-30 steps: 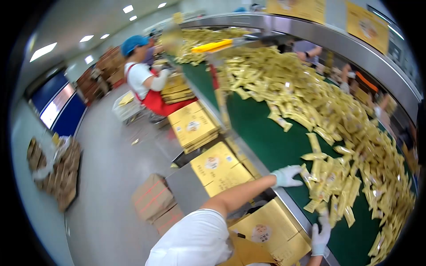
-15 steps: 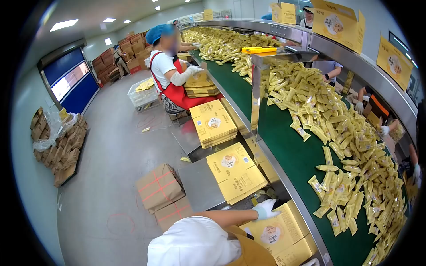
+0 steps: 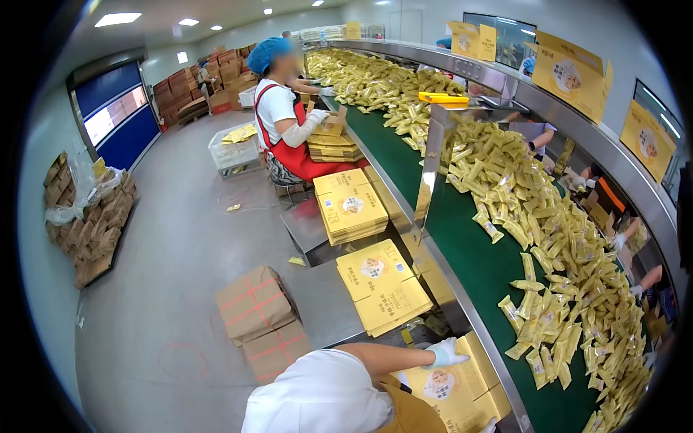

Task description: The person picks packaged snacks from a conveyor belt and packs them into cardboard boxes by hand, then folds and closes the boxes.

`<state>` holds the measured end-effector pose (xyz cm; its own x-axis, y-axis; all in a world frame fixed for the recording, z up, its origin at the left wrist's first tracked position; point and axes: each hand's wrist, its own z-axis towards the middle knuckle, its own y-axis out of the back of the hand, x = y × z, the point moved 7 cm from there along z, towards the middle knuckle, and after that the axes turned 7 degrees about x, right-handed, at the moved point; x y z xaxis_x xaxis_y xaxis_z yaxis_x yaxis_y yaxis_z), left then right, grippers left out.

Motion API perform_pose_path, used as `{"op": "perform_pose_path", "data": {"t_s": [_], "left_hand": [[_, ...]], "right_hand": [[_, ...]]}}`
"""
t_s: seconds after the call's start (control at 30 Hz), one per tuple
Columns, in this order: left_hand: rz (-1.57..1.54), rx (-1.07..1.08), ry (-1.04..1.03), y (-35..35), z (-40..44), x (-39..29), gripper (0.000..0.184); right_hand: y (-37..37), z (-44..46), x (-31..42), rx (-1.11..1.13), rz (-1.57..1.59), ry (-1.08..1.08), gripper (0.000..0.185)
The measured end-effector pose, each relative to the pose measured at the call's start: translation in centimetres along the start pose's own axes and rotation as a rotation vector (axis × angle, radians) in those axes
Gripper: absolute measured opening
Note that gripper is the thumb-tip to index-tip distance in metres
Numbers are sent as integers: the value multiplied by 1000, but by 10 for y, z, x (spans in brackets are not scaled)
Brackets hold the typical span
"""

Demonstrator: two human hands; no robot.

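"Yellow carton (image 3: 451,384) flat in front of us, right beside the belt (image 3: 462,224). How do our hands lie on it?"

"Our left hand (image 3: 447,352) rests on its upper part, fingers stretched out rather than clenched; we judge that this steadies it. Our right hand (image 3: 491,426) barely shows at the lower edge, so we cannot tell whether it grips anything."

"Why is the stack (image 3: 382,285) on our left?"

"Flat cartons pile neatly, and on that steel tabletop (image 3: 321,307) they lie near us, probably for easy reach."

"And the packets (image 3: 552,317)?"

"Heaped on the green belt, a looser cluster towards our side. The metal rim (image 3: 473,325) runs between them and our carton, which likely helps us hold the two apart."
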<state>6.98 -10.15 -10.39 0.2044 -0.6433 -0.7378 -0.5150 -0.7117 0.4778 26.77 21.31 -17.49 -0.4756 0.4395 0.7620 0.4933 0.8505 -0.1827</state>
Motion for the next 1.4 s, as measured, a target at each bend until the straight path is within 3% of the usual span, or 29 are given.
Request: {"op": "perform_pose_path", "data": {"t_s": [0.2,0.3,0.4,0.47,0.5,0.57,0.6,0.67,0.77,0.8,0.83,0.87,0.93,1.03,1.2,1.3,1.4], "left_hand": [[-160,180,-52,10,-7,-9,94],[-177,131,-138,26,-36,-31,85],[-186,-83,-295,22,-28,-21,74],[-554,44,-380,23,-39,-18,60],[-308,-59,-502,41,-47,-23,43],[-475,97,-613,51,-65,-28,29],[-805,225,-562,51,-82,-44,29],[-907,404,-504,42,-93,-44,38],[-773,897,-701,15,-139,-71,76],[-704,1018,-798,3,-169,-119,71],[-612,908,-822,-7,-187,-115,62],[-171,747,-1133,4,-217,-143,50],[-265,1109,-865,-21,-160,-110,40],[-194,1112,-1216,-18,-148,-110,35],[100,893,-1414,5,-172,-149,32],[196,723,-1551,13,-181,-161,31],[175,527,-1757,19,-188,-173,27]], "right_hand": [[0,-2,-2,-4,-3,38,58],[3,-3,2,-44,-49,83,56],[-6,-45,40,-110,-201,366,55],[-9,-77,50,-91,-8,483,48],[-7,-92,55,-120,93,564,44],[-9,-139,64,-248,194,721,46],[1,-148,66,-313,85,780,49],[-27,-203,116,-403,98,851,56],[6,-208,141,-605,-138,997,56],[21,-195,139,-644,-248,970,56],[26,-196,132,-658,-185,880,62],[18,-187,132,-639,-136,794,69],[8,-177,120,-628,-131,606,78],[2,-180,116,-690,-106,675,79],[-7,-185,118,-798,-177,745,74],[-7,-181,125,-743,-28,690,67],[-29,-195,141,-676,-109,489,48]]}}
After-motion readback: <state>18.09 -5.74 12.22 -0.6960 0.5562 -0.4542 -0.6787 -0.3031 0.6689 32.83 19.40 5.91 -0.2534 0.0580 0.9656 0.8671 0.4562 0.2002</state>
